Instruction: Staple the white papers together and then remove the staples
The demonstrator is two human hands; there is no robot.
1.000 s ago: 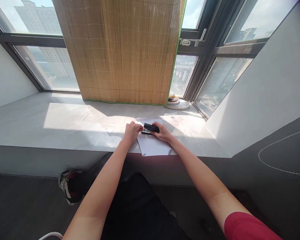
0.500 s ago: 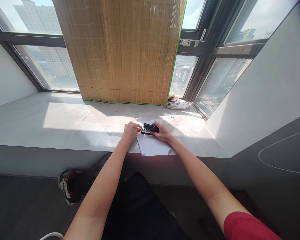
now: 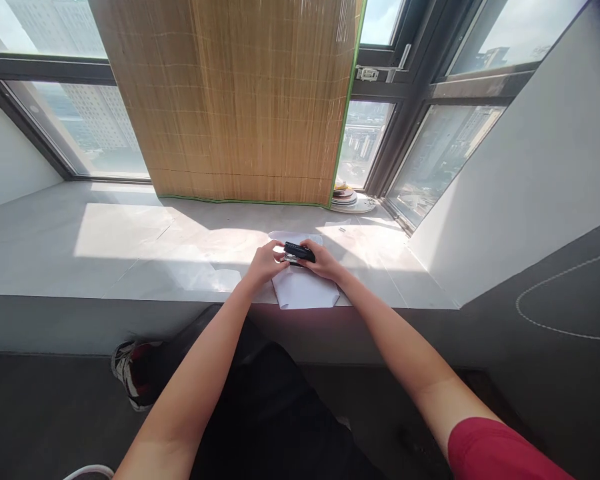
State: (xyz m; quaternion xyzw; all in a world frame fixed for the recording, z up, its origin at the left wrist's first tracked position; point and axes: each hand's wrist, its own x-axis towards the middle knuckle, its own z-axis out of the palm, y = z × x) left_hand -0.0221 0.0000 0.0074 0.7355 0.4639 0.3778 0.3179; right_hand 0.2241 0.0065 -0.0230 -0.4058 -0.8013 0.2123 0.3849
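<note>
The paper lies on the sill, at its front edge; over the paper is the stapler, between the left hand and the right hand; behind them hangs the blind; plates sit behind to the right, beside the blind's lower corner, before the window.

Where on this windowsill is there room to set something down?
On the windowsill, between left wall and left hand; also between right hand and right wall. Crowded: the middle, with stapler and paper; the back right corner, with stacked plates.
</note>
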